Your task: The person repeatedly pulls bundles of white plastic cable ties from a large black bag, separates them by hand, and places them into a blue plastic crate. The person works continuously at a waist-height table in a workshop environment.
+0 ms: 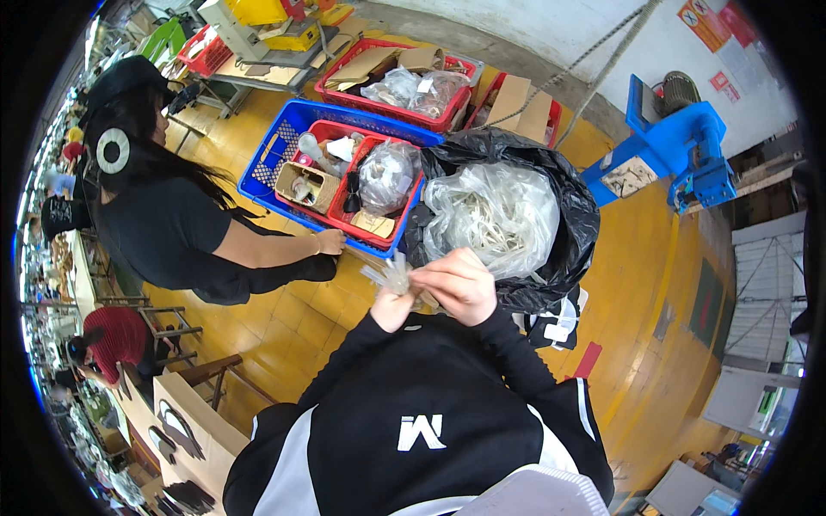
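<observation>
My left hand (pixel 391 311) is closed around a small bunch of translucent whitish plastic strips (pixel 394 273), whose loose ends fan out above the fist. Beside it, my right hand (pixel 460 285) is raised with thumb and fingertips pinched together at the bunch's right edge. Whatever lies between those fingertips is too small to make out. Just beyond my hands, a large clear plastic bag (pixel 525 202) full of thin whitish strips sits inside a black plastic bag (pixel 582 225).
A blue crate (pixel 258 176) holding red baskets (pixel 397 230) stands ahead to the left, with a person (pixel 181 215) in black touching its near edge. Farther back is a red crate (pixel 344 93) with bagged items. On the right stands a blue machine (pixel 671 146).
</observation>
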Motion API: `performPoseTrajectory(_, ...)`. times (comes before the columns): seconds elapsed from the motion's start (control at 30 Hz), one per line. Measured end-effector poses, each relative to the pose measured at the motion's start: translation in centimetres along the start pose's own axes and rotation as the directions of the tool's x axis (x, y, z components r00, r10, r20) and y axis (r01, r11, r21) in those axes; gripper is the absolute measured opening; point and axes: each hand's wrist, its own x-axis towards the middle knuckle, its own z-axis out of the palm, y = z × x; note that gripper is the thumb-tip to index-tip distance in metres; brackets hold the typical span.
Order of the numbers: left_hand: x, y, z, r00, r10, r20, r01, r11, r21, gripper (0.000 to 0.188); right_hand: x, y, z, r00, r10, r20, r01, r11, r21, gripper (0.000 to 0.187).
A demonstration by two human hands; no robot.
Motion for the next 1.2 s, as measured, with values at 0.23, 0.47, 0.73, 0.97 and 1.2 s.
performPoseTrajectory(0.23,1.2,4.6,-2.7,0.99,0.138,-0.015,-0.138,0.972,-0.191,0.027,-0.1,1.4,1.5,0.931,0.357,0.068,-0.361,0.883,0.301,0.04)
performPoseTrajectory(0.47,-7.0,17.9,-16.6,0.831,0.339,-0.44,-0.478,0.84,-0.256,0.023,-12.9,16.2,5.2,0.67,0.708,-0.222,-0.735,0.675,-0.063,0.018)
performPoseTrajectory(0.73,-21.1,22.2,-19.1,0.452,0.828,-0.332,-0.785,0.192,-0.589,0.022,-15.2,28.4,4.7,0.749,0.654,-0.103,-0.625,0.646,-0.438,0.033)
performPoseTrajectory(0.97,-26.5,22.2,-18.7,0.11,0.961,-0.252,-0.772,-0.077,-0.631,0.016,-14.8,27.5,5.8,0.8,0.584,0.138,-0.371,0.662,-0.651,0.042)
performPoseTrajectory(1.2,-27.4,22.5,-18.6,0.118,0.959,-0.257,-0.795,-0.064,-0.604,0.014,-15.2,28.3,5.6,0.819,0.573,-0.039,-0.505,0.686,-0.524,0.01)
